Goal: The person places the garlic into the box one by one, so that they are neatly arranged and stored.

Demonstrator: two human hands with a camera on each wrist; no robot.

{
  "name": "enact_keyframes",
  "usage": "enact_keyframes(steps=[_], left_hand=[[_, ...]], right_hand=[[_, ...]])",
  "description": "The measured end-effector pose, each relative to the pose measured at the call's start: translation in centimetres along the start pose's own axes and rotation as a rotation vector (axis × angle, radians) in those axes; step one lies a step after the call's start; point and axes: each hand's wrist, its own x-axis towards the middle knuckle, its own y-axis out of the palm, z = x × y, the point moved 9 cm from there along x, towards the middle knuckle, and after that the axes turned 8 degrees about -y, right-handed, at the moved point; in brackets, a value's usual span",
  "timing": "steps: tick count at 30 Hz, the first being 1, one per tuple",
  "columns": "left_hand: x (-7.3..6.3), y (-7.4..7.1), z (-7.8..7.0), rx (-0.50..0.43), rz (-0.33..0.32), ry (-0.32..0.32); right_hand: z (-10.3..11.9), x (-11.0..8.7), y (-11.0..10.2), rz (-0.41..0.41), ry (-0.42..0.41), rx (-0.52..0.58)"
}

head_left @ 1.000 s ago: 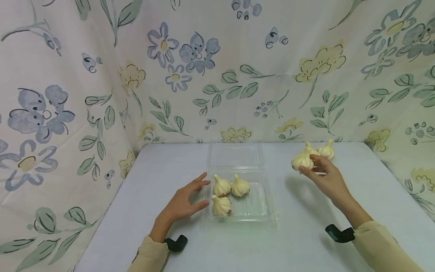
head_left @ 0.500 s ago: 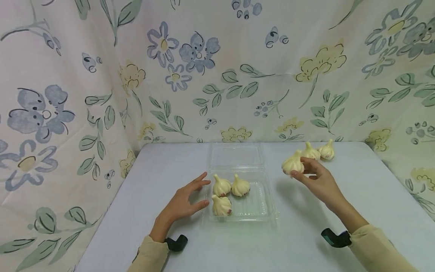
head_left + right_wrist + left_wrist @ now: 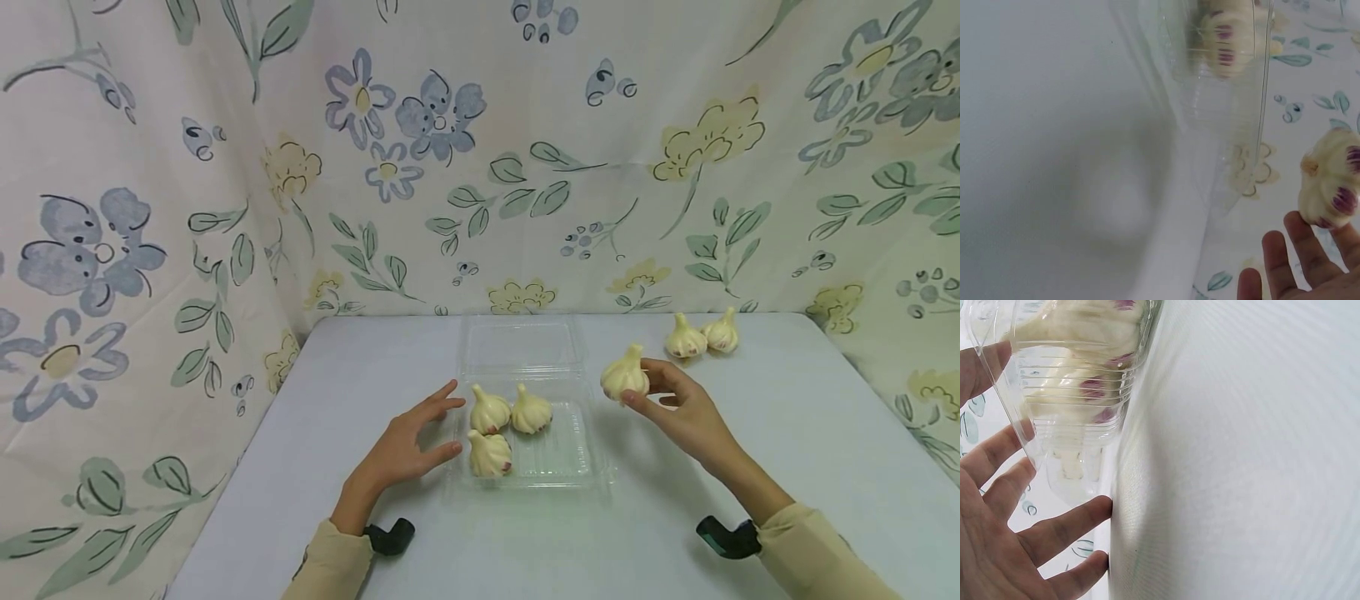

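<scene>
Head: garlic bulb (image 3: pixel 624 377) in right hand (image 3: pixel 686 417)

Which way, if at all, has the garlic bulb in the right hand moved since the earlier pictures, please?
Yes: the held garlic bulb has moved left and slightly down in the head view, closer to the clear box, which stayed put.

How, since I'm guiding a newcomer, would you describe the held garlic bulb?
Find the white table, then its open clear box. Right of the box in the head view, the right hand holds the garlic bulb. Only it is aloft; three bulbs lie boxed, two outside.
</scene>
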Motion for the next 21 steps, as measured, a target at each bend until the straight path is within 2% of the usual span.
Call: enact_keyframes(steps=[8, 16, 21], left_hand=[[0.0, 0.0, -0.1, 0.006, 0.000, 0.005], [0.0, 0.0, 0.0, 0.003, 0.002, 0.005], [0.0, 0.0, 0.0, -0.010, 0.004, 0.007]], right_hand=[[0.7, 0.3, 1.2, 0.014, -0.033, -0.018], [2.3, 0.3, 2.4, 0.030, -0.137, -0.022], [2.8, 0.1, 3.2, 0.057, -0.156, -0.027]])
